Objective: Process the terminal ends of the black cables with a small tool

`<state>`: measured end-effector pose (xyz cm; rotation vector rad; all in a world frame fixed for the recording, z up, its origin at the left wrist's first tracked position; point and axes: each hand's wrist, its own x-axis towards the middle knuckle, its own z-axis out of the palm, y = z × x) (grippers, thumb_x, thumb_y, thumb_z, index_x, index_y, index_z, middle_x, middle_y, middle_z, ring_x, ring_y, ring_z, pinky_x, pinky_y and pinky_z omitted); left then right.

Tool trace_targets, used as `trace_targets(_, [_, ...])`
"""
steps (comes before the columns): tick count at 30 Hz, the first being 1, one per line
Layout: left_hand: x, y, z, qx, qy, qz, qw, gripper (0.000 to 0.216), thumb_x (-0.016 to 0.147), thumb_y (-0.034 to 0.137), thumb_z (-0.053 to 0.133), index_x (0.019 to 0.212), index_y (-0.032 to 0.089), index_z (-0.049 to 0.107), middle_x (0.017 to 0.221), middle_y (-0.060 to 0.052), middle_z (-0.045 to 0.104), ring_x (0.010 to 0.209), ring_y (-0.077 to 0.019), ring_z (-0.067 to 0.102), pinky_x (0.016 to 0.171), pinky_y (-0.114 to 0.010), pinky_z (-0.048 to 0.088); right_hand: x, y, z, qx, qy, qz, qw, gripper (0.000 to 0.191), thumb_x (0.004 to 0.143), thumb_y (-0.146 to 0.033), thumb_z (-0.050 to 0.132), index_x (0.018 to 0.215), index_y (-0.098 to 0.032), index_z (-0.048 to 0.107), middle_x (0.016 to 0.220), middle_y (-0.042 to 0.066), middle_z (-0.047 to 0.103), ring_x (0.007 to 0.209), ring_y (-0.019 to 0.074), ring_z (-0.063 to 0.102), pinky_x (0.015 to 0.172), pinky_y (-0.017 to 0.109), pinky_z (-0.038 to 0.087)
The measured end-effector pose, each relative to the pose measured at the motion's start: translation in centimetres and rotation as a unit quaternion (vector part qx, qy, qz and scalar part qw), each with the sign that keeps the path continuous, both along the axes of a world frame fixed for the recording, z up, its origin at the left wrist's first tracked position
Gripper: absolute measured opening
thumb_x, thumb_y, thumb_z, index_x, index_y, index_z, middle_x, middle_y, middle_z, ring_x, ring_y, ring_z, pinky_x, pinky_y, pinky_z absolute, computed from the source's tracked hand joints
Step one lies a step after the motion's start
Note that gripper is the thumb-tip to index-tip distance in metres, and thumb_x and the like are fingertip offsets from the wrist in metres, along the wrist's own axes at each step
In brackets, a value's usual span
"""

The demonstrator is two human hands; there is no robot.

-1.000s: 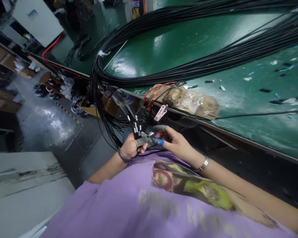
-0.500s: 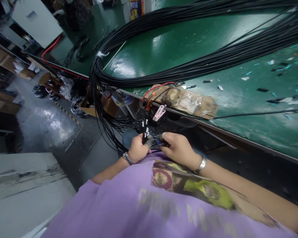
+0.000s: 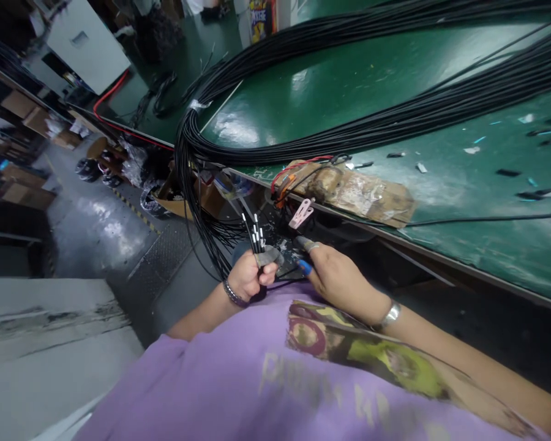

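Cable ends (image 3: 256, 237) | clamped in left hand (image 3: 248, 277), beside green table (image 3: 330, 92); several white-tipped; hanging cables (image 3: 182, 162) show no clear ends, remainder unclear | right hand (image 3: 337, 274) near, finger and thumb apart

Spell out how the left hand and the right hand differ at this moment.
The left hand is closed around a bunch of white-tipped black cables; the right hand is open, with nothing plainly held.
The left wears a dark bracelet, the right a shiny silver one.
The right has a blue covering on its thumb; no blue shows on the left.
Both wear a grey covering on one digit.
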<state>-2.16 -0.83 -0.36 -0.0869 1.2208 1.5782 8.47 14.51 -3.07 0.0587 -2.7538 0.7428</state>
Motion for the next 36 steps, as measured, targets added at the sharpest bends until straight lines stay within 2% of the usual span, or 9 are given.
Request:
trace_targets(5, [0.2,-0.1,-0.4,0.008,0.001,-0.015,1.000,0.038,0.060,0.032,0.073,0.057,0.018,0.038,0.039,0.009,0.037,0.027,-0.0019,0.025,0.033,-0.017,0.017,-0.2,-0.3,0.2,-0.005,0.021,0.015,1.000,0.021,0.083,-0.013,0.042,0.099,-0.017,0.055,0.082,0.010,0.062,0.077,0.0241,0.057,0.070,0.037,0.048])
trace_targets(14, [0.5,0.0,-0.5,0.005,0.012,-0.016,1.000,0.034,0.056,0.029,0.072,0.056,0.017,0.039,0.039,0.008,0.038,0.027,-0.0018,0.027,0.033,-0.016,0.017,-0.3,-0.5,0.4,0.032,0.026,0.007,0.999,0.016,0.081,-0.009,0.045,0.089,-0.017,0.057,0.079,0.010,0.062,0.073,0.0222,0.055,0.067,0.032,0.046])
trace_targets(18, [0.5,0.0,-0.4,0.008,0.005,-0.014,1.000,0.036,0.053,0.029,0.072,0.056,0.018,0.039,0.038,0.008,0.038,0.027,-0.0019,0.026,0.032,-0.016,0.016,-0.4,-0.4,0.5,0.006,0.005,0.013,1.000,0.017,0.080,-0.008,0.043,0.082,-0.018,0.056,0.075,0.009,0.061,0.070,0.0216,0.054,0.066,0.032,0.044])
trace_targets(21, [0.6,0.0,-0.4,-0.001,0.016,-0.009,1.000,0.037,0.051,0.032,0.075,0.057,0.017,0.041,0.038,0.008,0.039,0.027,-0.0018,0.027,0.031,-0.016,0.018,-0.5,-0.3,0.5,-0.076,-0.025,0.006,0.997,0.016,0.081,-0.011,0.042,0.075,-0.019,0.055,0.069,0.008,0.059,0.067,0.0208,0.054,0.064,0.032,0.044])
trace_targets(23, [0.8,0.0,-0.3,-0.012,0.041,0.007,0.999,0.038,0.051,0.036,0.077,0.057,0.017,0.044,0.039,0.008,0.041,0.027,-0.0022,0.029,0.030,-0.016,0.019,-0.5,-0.3,0.5,-0.173,-0.048,-0.023,0.983,0.017,0.085,-0.020,0.043,0.075,-0.019,0.056,0.068,0.006,0.060,0.064,0.0193,0.055,0.062,0.031,0.044])
trace_targets(25, [1.2,0.0,-0.4,-0.027,0.084,0.026,0.996,0.039,0.053,0.040,0.077,0.057,0.015,0.048,0.041,0.006,0.045,0.029,-0.0027,0.034,0.030,-0.016,0.020,-0.5,-0.4,0.5,-0.286,-0.064,-0.061,0.954,0.019,0.086,-0.032,0.046,0.079,-0.019,0.058,0.071,0.005,0.063,0.064,0.0180,0.056,0.062,0.031,0.046])
trace_targets(28, [1.7,0.0,-0.6,-0.057,0.155,0.044,0.985,0.042,0.055,0.045,0.077,0.055,0.014,0.049,0.044,0.003,0.051,0.031,-0.0034,0.040,0.031,-0.016,0.023,-0.7,-0.5,0.7,-0.415,-0.094,-0.082,0.901,0.027,0.079,-0.046,0.057,0.077,-0.019,0.059,0.070,0.002,0.062,0.063,0.0163,0.055,0.059,0.029,0.047])
trace_targets(32, [2.2,0.1,-0.8,-0.082,0.208,0.058,0.973,0.044,0.053,0.047,0.078,0.056,0.014,0.049,0.045,0.003,0.053,0.031,-0.0042,0.043,0.032,-0.016,0.026,-1.0,-1.0,0.8,-0.511,-0.133,-0.062,0.847,0.036,0.067,-0.052,0.069,0.078,-0.019,0.060,0.071,0.001,0.062,0.065,0.0156,0.055,0.063,0.030,0.050])
trace_targets(36, [2.4,0.2,-0.9,-0.092,0.218,0.046,0.970,0.044,0.052,0.046,0.079,0.062,0.014,0.050,0.045,0.004,0.053,0.032,-0.0047,0.044,0.032,-0.016,0.027,-1.2,-1.3,0.4,-0.562,-0.125,-0.081,0.814,0.036,0.065,-0.049,0.072,0.080,-0.019,0.060,0.074,0.001,0.062,0.069,0.0153,0.055,0.069,0.031,0.049])
